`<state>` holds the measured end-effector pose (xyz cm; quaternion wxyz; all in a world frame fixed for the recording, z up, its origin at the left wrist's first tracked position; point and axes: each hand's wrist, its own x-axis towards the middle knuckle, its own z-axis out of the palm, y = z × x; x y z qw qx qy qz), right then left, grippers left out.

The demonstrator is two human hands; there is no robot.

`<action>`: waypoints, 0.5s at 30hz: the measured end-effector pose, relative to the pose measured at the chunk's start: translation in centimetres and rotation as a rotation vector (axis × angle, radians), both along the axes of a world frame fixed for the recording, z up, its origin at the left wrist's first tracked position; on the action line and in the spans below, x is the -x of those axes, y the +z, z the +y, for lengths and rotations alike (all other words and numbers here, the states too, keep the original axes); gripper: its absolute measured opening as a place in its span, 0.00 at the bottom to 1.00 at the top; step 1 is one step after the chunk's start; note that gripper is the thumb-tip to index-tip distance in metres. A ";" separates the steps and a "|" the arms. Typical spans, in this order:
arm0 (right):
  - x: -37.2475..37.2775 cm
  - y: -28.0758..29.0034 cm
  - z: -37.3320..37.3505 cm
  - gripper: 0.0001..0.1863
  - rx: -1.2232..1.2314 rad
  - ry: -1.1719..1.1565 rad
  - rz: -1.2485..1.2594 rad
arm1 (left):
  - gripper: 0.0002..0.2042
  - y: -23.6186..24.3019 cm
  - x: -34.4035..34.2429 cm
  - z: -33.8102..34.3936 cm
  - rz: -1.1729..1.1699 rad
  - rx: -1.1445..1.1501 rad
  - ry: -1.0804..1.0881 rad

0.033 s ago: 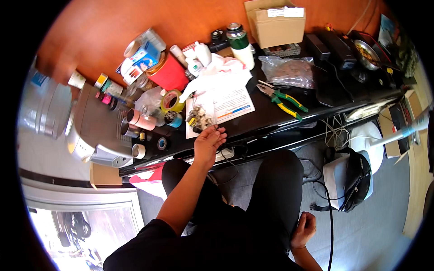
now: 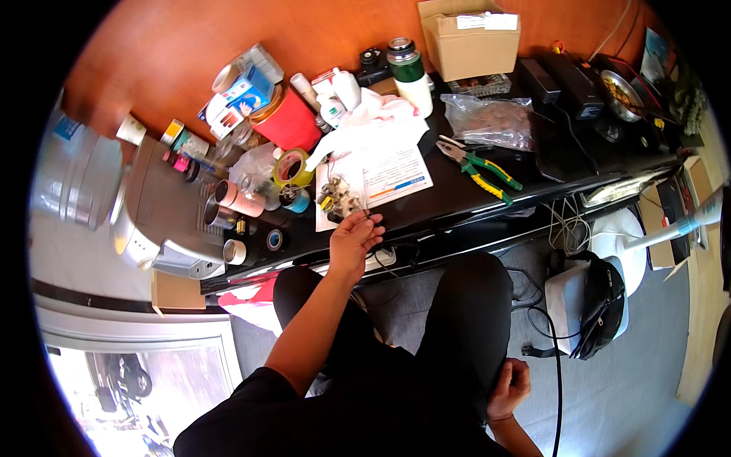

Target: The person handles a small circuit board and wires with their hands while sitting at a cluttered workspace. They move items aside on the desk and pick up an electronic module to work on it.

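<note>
My left hand point(image 2: 355, 242) is at the front edge of the black desk, its thumb and fingers pinched together. Something small and dark shows at the fingertips, too small to name. Just beyond it, a cluster of small metal and yellow parts point(image 2: 335, 199) lies on white printed paper point(image 2: 397, 180). A crumpled white cloth or tissue point(image 2: 371, 131) covers part of that paper. Beside my right thigh rests my right hand point(image 2: 510, 388), fingers curled in and nothing visible in them. Pliers point(image 2: 480, 172) with green and yellow handles lie on the desk to the right of the paper.
Left of the paper stand a yellow tape roll point(image 2: 292, 167), a red container point(image 2: 288, 122) and a grey machine point(image 2: 169, 199). Behind are a green and white flask point(image 2: 410, 78) and a cardboard box point(image 2: 474, 47). A clear plastic bag point(image 2: 489, 122) lies beyond the pliers. A black bag point(image 2: 601, 305) sits low at right.
</note>
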<state>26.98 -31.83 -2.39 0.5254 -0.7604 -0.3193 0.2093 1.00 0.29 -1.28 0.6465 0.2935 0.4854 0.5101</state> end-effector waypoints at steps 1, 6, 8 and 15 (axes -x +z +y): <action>0.2 0.6 0.5 0.05 -0.077 0.074 -0.030 | 0.13 0.1 0.0 -0.1 0.002 0.007 -0.009; 0.1 5.4 6.9 0.03 -0.316 0.309 -0.287 | 0.15 -0.5 0.4 -0.2 0.009 0.014 -0.036; 0.3 7.5 9.8 0.03 -0.327 0.369 -0.257 | 0.15 -0.4 0.4 -0.3 -0.002 0.007 -0.030; 7.6 9.7 26.6 0.08 -0.175 0.604 -0.011 | 0.13 0.3 0.7 -0.4 0.010 0.020 0.001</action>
